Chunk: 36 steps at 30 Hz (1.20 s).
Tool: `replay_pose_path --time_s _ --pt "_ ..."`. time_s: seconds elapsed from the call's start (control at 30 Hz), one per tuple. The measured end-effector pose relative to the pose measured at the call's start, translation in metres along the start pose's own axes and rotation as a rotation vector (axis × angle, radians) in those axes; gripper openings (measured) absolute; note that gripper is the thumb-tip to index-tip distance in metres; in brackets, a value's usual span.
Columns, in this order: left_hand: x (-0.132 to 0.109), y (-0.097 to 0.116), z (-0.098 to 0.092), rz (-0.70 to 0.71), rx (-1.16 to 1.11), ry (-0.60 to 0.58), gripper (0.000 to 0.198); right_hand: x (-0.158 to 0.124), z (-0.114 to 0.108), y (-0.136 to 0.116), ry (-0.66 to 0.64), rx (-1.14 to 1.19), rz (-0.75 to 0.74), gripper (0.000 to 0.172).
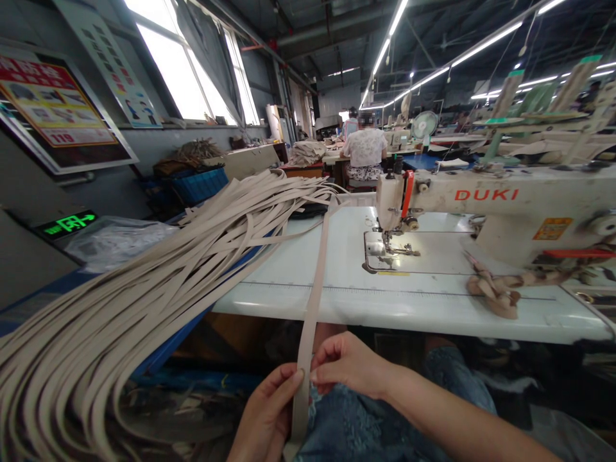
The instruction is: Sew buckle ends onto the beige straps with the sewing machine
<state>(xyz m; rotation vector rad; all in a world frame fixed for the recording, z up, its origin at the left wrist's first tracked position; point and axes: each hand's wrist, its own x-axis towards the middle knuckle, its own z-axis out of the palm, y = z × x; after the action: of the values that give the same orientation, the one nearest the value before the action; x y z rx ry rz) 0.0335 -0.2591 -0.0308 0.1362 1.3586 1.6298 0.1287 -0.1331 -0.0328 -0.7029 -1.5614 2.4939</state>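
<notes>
A long beige strap runs from the far side of the white sewing table over its front edge and down to my lap. My left hand pinches this strap between thumb and fingers below the table edge. Just to the right, my right hand has its thumb and fingers pressed together at the strap's right edge; whatever sits between these fingertips is too small to make out. A large bundle of similar beige straps lies to the left, its ends hanging down in curves.
A sewing machine stands on the right of the table, with a bunched beige strip near its base. Clear plastic bags lie at the left. A seated person works farther back, near a fan.
</notes>
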Motion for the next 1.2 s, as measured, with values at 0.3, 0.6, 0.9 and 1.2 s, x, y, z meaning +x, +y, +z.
replay_pose_path --time_s 0.3,0.6,0.9,1.2 --pt "-0.008 0.007 0.000 0.108 0.169 0.050 0.033 -0.007 0.003 -0.007 0.042 -0.221 -0.086 0.004" --pt "0.005 -0.007 -0.011 -0.159 -0.125 -0.062 0.028 0.000 0.010 0.003 0.040 0.013 -0.038 0.017" --pt "0.005 -0.007 -0.004 -0.255 -0.239 0.005 0.012 -0.002 0.012 0.002 0.057 0.061 -0.007 0.014" --pt "0.005 -0.012 -0.007 -0.239 -0.251 0.037 0.012 -0.002 0.013 0.004 0.046 0.075 -0.002 0.018"
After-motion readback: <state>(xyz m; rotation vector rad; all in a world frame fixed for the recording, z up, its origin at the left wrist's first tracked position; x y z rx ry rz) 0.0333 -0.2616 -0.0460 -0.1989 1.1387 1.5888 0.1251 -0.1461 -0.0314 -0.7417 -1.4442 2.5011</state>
